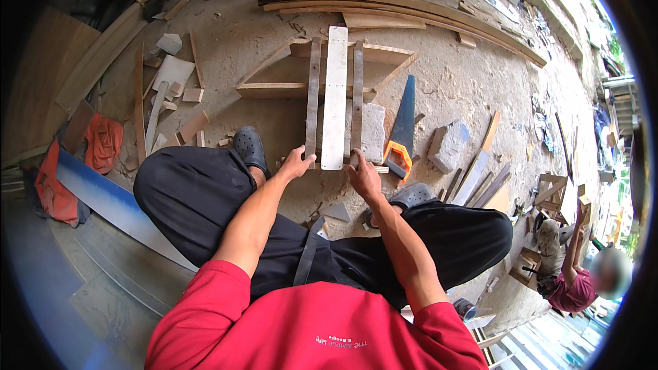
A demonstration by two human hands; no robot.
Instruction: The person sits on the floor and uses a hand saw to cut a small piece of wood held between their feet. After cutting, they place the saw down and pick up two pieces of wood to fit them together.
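Note:
A low wooden frame (264,90) with slanted ends lies on the floor in front of me. Three slats run lengthwise across it: a pale board (334,96) dotted with small dark marks in the middle, a dark wooden strip (312,89) on its left and another dark strip (357,89) on its right. My left hand (297,163) is closed on the near end of the left strip. At the near end of the right strip, my right hand (364,177) has its fingers bent around it. Narrow gaps separate the pale board from both strips.
A handsaw (401,127) with an orange and black handle lies right of the frame, beside a concrete block (448,145). Long planks (411,5) lie across the far side. Wood offcuts (192,95) are scattered at left. Another person (572,288) sits at far right.

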